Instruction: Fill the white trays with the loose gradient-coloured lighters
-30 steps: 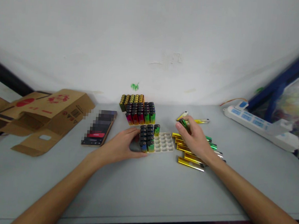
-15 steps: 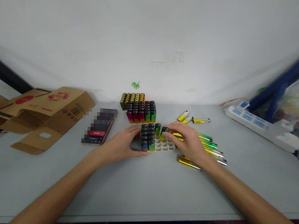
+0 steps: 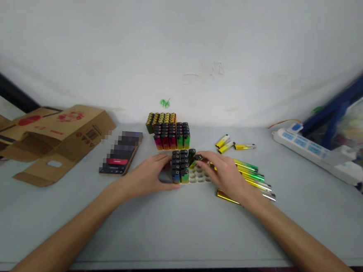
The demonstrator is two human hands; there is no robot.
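Observation:
A pale tray (image 3: pixel 201 179) with round-edged slots stands on the table, its left part filled with upright black-topped lighters (image 3: pixel 179 167). Around the left side of this block my left hand (image 3: pixel 149 173) is closed, thumb at the near corner and fingers behind. Between thumb and fingertips, my right hand (image 3: pixel 225 172) pinches a black-topped lighter (image 3: pixel 198 157) over the tray, beside another upright one. Under and right of that hand lie several yellow and green lighters (image 3: pixel 253 174) on their sides. Three yellow ones (image 3: pixel 226 146) lie further back.
Behind the tray stand blocks of upright lighters (image 3: pixel 171 137) near the wall. A phone (image 3: pixel 121 153) and an opened cardboard box (image 3: pixel 76 132) are on the left. At right lies a white power strip (image 3: pixel 320 154), with a blue frame (image 3: pixel 342 101) beyond it.
My right hand has shifted slightly left and lowered over the tray, and the lighter in its fingers has tilted, with less of its body showing. My left hand has stayed in place.

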